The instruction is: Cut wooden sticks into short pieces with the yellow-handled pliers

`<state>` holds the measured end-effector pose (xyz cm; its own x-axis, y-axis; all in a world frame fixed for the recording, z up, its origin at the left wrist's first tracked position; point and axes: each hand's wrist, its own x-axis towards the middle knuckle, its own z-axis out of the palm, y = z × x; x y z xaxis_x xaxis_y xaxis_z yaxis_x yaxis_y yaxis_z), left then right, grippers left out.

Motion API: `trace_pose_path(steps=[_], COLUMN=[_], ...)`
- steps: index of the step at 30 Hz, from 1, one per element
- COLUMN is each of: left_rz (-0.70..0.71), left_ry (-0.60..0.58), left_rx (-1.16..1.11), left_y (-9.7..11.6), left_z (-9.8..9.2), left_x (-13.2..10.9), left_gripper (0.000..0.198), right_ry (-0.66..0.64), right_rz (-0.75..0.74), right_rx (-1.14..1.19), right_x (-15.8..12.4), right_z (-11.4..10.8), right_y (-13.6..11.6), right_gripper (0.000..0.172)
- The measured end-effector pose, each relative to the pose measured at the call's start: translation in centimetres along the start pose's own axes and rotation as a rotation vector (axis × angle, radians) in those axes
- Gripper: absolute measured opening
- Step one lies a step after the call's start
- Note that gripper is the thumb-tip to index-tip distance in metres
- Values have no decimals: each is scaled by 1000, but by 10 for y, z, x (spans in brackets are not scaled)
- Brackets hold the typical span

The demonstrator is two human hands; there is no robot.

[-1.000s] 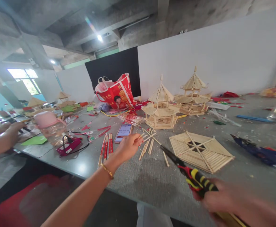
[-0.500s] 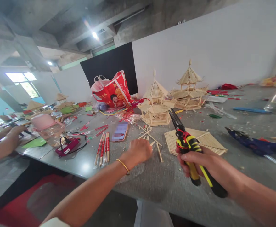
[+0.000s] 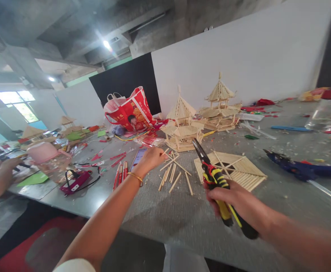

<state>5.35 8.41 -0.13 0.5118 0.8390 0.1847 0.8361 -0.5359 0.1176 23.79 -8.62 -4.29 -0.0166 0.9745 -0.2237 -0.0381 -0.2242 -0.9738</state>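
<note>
My left hand [image 3: 153, 158] is closed in a pinch beside the loose wooden sticks, with the end of a short wooden stick [image 3: 165, 152] at its fingertips. Several more sticks [image 3: 172, 173] lie scattered and crossed on the grey table, just right of that hand. Pruning shears [image 3: 216, 179] with black and yellow handles are gripped in my right hand [image 3: 231, 198], blades pointing up and away. Behind the shears lies a flat, many-sided stick panel [image 3: 248, 172] with a dark opening. The left hand and wrist partly cover a phone [image 3: 138, 158] and red-wrapped stick bundles [image 3: 121, 173].
Two stick pavilion models [image 3: 182, 132] [image 3: 220, 109] stand at the back, near a red shopping bag [image 3: 134, 109]. A blue glue gun [image 3: 298, 166] lies at right, near a clear jar [image 3: 328, 113]. At left are a purple power strip [image 3: 75, 183], a pink-lidded jug [image 3: 48, 158] and another person's hands [image 3: 5, 172].
My left hand has moved up and left off the loose sticks, uncovering several and now partly covering the phone. The shears stay in my right hand. The view has shifted slightly right.
</note>
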Motion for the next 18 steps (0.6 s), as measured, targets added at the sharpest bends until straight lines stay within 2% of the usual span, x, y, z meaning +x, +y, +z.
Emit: trace_pose_path(steps=[3, 7, 10, 13, 15, 18], left_rz=[-20, -65, -89, -86, -70, -53], left_ry=[-87, -140, -172, -186, -222, -345], left_rx=[-96, -129, -163, -227, -392, -874], left_y=[-8, -8, -7, -6, -3, 8], left_z=[12, 27, 32, 26, 16, 2], left_x=[16, 28, 28, 19, 9, -8], left_gripper=[22, 22, 23, 21, 20, 20], right_ry=[13, -4, -23, 23, 58, 110], right_rz=[-67, -153, -185, -205, -211, -206], right_rx=[31, 134, 213, 224, 207, 168], right_x=[6, 16, 22, 29, 35, 43], right_z=[8, 14, 13, 8, 3, -4], right_y=[-12, -26, -26, -18, -12, -6], right_gripper=[18, 16, 16, 21, 26, 32])
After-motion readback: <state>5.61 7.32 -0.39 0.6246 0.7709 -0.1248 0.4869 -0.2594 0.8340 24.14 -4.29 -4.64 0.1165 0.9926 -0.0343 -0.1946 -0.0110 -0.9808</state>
